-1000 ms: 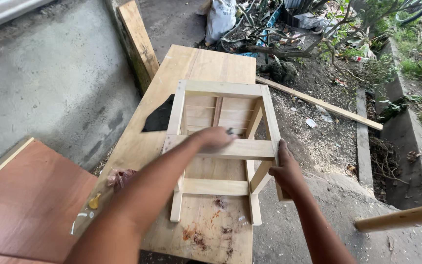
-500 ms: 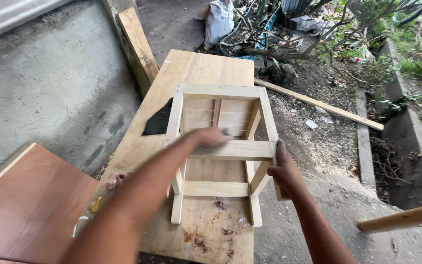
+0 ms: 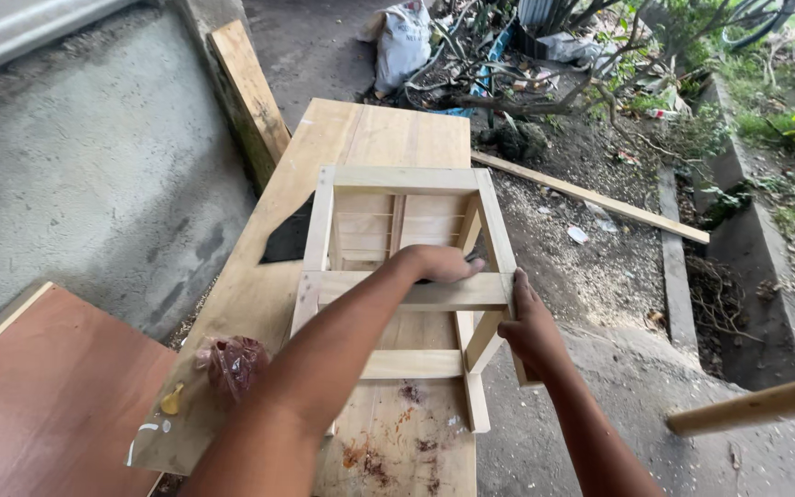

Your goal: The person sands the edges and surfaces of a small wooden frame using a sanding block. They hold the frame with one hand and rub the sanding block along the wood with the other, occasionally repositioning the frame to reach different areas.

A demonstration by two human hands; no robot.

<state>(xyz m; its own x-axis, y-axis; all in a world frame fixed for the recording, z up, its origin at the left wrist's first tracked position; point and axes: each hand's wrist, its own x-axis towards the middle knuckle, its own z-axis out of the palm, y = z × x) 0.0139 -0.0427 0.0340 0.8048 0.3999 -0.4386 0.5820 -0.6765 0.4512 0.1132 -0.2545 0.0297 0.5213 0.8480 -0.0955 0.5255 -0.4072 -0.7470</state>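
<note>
A reddish board (image 3: 48,396) is seen at left beside a grey concrete wall (image 3: 94,156). On the plywood worktop (image 3: 379,138) a wooden frame (image 3: 407,267) stands. The left hand (image 3: 439,264) is laid flat on its crossbar, the right hand (image 3: 531,327) clasped around its corner. Dirt ground (image 3: 591,267) is seen at right.

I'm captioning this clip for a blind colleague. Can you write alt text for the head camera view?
Seen from above, a person's left hand rests on the top rail of an unfinished wooden stool frame while the right hand presses its right side. The frame stands on a plywood board outdoors, with a crumpled red plastic bag beside it and branches and debris beyond.
</note>
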